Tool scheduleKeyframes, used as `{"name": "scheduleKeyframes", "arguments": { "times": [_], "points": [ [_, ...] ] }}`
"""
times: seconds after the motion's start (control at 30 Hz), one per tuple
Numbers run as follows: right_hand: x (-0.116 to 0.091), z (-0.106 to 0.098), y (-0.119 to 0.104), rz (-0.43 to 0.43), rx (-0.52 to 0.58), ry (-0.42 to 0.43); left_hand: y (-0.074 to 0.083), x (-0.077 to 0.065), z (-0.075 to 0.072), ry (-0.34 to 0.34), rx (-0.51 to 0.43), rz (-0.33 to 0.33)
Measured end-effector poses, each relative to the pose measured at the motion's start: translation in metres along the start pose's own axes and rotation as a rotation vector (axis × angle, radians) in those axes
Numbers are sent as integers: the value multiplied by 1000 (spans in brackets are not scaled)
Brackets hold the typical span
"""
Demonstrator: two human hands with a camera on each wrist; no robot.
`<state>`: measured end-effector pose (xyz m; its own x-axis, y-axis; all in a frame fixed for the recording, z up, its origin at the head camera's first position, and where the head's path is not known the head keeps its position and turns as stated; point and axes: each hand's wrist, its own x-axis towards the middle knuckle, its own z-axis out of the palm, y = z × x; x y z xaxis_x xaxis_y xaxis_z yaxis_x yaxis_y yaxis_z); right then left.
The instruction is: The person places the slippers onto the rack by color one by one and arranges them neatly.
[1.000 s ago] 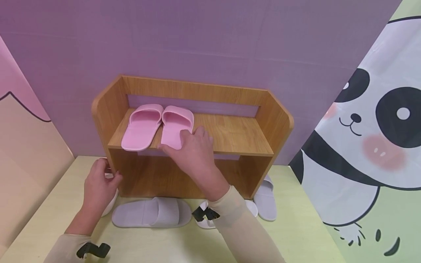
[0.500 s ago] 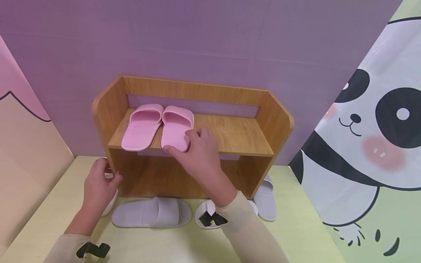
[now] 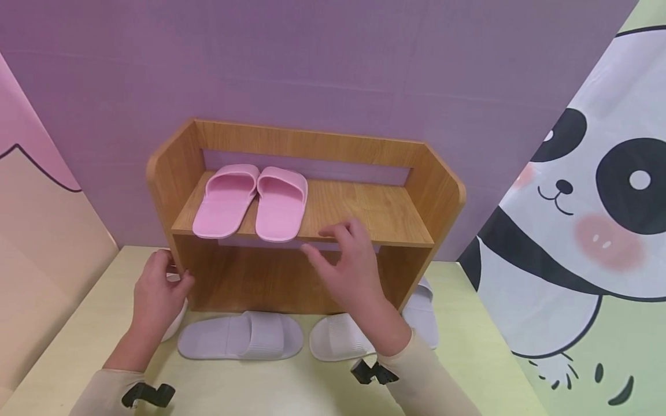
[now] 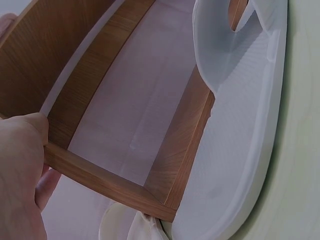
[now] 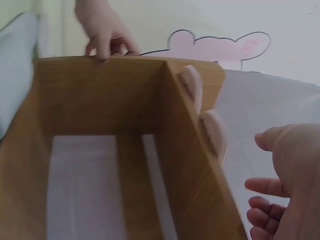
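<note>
A pair of pink slippers, the left slipper [image 3: 222,214] and the right slipper [image 3: 281,216], lies side by side on the top board of a small wooden shoe rack [image 3: 374,211], toes to the back. My left hand [image 3: 156,294] grips the front edge of the rack's left side panel; in the left wrist view the thumb and fingers [image 4: 47,187] lie on either side of it. To the right of the pink pair, my right hand [image 3: 354,266] hovers before the top board's front edge. Its thumb and fingers are spread apart, holding nothing.
A grey slipper [image 3: 208,338] and a white slipper [image 3: 335,338] lie on the tabletop before the rack. Another grey slipper [image 3: 422,318] is by the rack's right side, and a white one [image 3: 176,326] is partly hidden behind the left hand. A purple wall [image 3: 312,69] stands behind.
My right hand has let go of the right pink slipper and drawn away to the right and toward me, its fingers spreading. The left hand and both pink slippers stay in place.
</note>
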<state>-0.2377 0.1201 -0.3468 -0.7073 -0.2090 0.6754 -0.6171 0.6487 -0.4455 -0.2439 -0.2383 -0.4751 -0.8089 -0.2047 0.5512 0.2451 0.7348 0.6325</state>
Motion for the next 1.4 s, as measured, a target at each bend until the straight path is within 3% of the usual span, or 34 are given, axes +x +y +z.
{"name": "scheduleKeyframes", "arguments": {
  "times": [0.57, 1.0, 1.27, 1.4],
  "points": [
    [-59, -20, 65, -13, -34, 5, -2, 0, 0, 15, -10, 17],
    [-94, -38, 105, 127, -111, -43, -2, 0, 1, 7, -4, -4],
    [-109, -44, 128, 115, -157, 9, -1, 0, 0, 16, 0, 0],
    [-115, -47, 136, 173, -158, 13, -3, 0, 1, 18, 4, 6]
  ]
}}
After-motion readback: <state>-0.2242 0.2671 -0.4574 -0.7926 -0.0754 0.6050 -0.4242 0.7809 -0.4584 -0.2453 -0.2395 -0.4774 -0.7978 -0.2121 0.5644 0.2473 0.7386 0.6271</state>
